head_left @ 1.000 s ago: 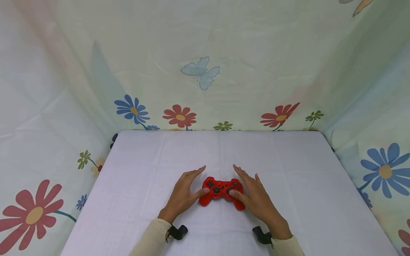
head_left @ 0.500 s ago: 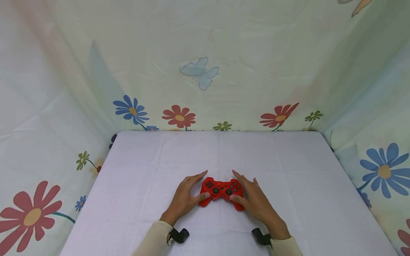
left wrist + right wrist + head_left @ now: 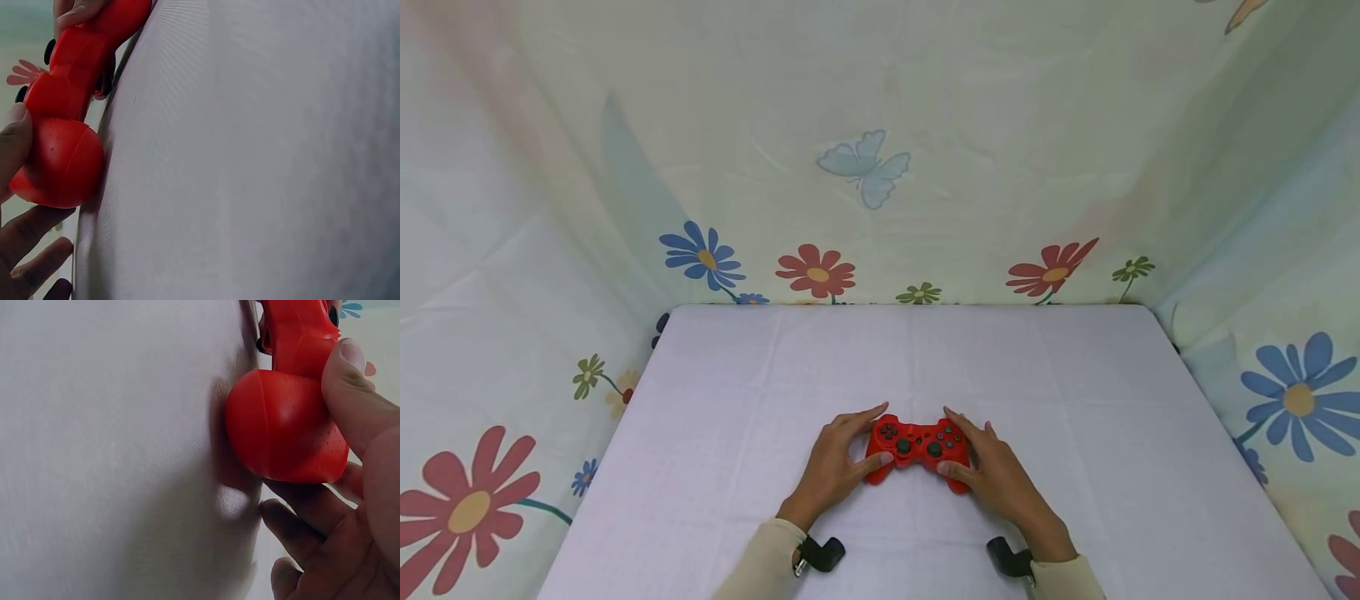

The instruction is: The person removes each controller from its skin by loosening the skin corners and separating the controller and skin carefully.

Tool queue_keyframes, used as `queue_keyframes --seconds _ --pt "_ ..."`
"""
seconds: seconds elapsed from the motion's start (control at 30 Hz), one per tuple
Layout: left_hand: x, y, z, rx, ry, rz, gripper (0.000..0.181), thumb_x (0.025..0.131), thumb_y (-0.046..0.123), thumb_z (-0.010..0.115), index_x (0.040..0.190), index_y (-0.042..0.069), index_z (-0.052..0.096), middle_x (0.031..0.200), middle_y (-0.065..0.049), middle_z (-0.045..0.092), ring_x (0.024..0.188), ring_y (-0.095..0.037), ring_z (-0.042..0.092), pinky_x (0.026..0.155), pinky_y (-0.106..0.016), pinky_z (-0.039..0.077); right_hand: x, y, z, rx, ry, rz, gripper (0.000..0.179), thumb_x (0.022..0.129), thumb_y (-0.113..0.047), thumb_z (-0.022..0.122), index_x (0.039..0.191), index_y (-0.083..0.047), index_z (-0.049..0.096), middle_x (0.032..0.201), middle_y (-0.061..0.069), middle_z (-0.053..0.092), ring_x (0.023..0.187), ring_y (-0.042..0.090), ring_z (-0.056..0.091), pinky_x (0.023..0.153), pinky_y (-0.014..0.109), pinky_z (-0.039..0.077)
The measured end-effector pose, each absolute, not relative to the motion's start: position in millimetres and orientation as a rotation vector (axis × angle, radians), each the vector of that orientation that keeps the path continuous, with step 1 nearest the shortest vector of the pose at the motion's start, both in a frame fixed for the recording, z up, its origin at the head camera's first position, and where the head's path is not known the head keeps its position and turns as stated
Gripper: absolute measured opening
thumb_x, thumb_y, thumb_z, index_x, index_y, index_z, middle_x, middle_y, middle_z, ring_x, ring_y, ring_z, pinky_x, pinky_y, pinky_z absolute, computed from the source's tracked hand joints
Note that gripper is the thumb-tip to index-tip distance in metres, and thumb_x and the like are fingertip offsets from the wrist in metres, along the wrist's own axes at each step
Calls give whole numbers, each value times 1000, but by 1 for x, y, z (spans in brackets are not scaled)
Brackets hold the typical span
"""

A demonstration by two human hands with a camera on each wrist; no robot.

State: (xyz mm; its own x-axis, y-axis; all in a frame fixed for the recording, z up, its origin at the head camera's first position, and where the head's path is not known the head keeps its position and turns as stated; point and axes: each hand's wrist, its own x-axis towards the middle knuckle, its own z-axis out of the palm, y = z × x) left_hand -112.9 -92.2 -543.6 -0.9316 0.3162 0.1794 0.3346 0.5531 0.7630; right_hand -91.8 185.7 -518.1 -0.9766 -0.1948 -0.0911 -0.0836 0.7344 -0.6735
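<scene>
A red game controller (image 3: 919, 442) with dark thumbsticks and buttons lies face up on the white cloth, its handles toward the person. My left hand (image 3: 831, 462) holds its left side, the thumb on top by the left stick and the fingers along the outer edge. On the other side my right hand (image 3: 1003, 471) holds it the same way. In the left wrist view the thumb presses the rounded red handle (image 3: 59, 162) while fingers spread beside it. The right wrist view has fingers (image 3: 300, 528) reaching under the right handle (image 3: 287, 428), close to the cloth.
A white-covered table (image 3: 760, 358) spreads around the controller. Curtains (image 3: 970, 125) printed with flowers and a butterfly enclose its back and sides. Black wrist cameras (image 3: 822, 555) sit on both wrists, below the beige sleeves' cuffs.
Both hands have closed in on the controller: the index fingers have come down and inward to its upper corners. The controller has barely moved.
</scene>
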Motion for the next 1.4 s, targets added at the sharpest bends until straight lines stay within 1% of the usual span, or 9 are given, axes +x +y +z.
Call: queue_keyframes --seconds 0.1,0.27,0.47,0.57,0.73,0.83,0.97,1.17,1.4 --pt "-112 -92 -542 -569 -2747 -1363 73 90 36 86 156 36 54 134 4 75 133 -20 61 116 -55 45 -91 185 -518 -192 2768 -1072 86 90 -33 84 164 -22 41 164 22 46 152 66 23 119 75 30" --pt "-111 -92 -541 -574 -2718 -1369 73 88 32 88 154 29 57 133 5 76 131 -17 65 115 -52 48 -90 183 -516 -173 2782 -1099 88 87 -32 87 163 -24 43 160 22 51 151 64 29 118 74 33" --pt "-113 -92 -540 -567 -2653 -1422 74 85 27 91 152 22 60 134 6 75 128 -14 69 111 -50 51 -90 179 -514 -217 2825 -1162 93 83 -24 91 162 -23 43 157 15 57 150 49 46 119 65 39" --pt "-113 -91 -539 -546 -2626 -1449 74 84 26 92 151 24 60 133 7 76 125 -13 71 111 -51 51 -91 177 -512 -228 2831 -1221 93 80 -20 92 161 -23 45 155 12 60 144 41 56 116 61 45" --pt "-114 -91 -535 -494 -2578 -1486 75 78 25 95 147 25 65 129 7 77 115 -11 75 109 -49 53 -91 176 -511 -244 2843 -1339 97 73 -13 96 158 -22 49 150 12 65 131 36 68 106 51 55" --pt "-114 -90 -533 -483 -2548 -1471 75 74 25 97 144 24 68 127 8 78 106 -9 78 106 -48 55 -92 176 -512 -268 2867 -1391 99 68 -12 98 156 -24 52 146 12 67 128 33 71 100 45 59" --pt "-113 -90 -535 -478 -2518 -1471 74 73 24 98 141 23 70 127 9 78 101 -6 78 104 -44 57 -91 176 -514 -310 2894 -1440 100 65 -11 99 154 -25 55 145 10 68 131 30 69 98 42 59" --pt "-109 -90 -538 -467 -2514 -1482 73 74 23 98 141 27 70 126 10 78 100 -3 78 108 -45 55 -89 175 -518 -365 2915 -1483 99 64 -11 99 153 -20 57 151 3 65 133 29 67 98 41 59" --pt "-111 -94 -538 -520 -2534 -1555 72 77 28 95 144 26 67 131 14 75 101 -5 77 108 -46 55 -89 179 -521 -430 2884 -1513 96 66 -13 98 152 -23 56 154 10 61 134 31 67 99 37 59"
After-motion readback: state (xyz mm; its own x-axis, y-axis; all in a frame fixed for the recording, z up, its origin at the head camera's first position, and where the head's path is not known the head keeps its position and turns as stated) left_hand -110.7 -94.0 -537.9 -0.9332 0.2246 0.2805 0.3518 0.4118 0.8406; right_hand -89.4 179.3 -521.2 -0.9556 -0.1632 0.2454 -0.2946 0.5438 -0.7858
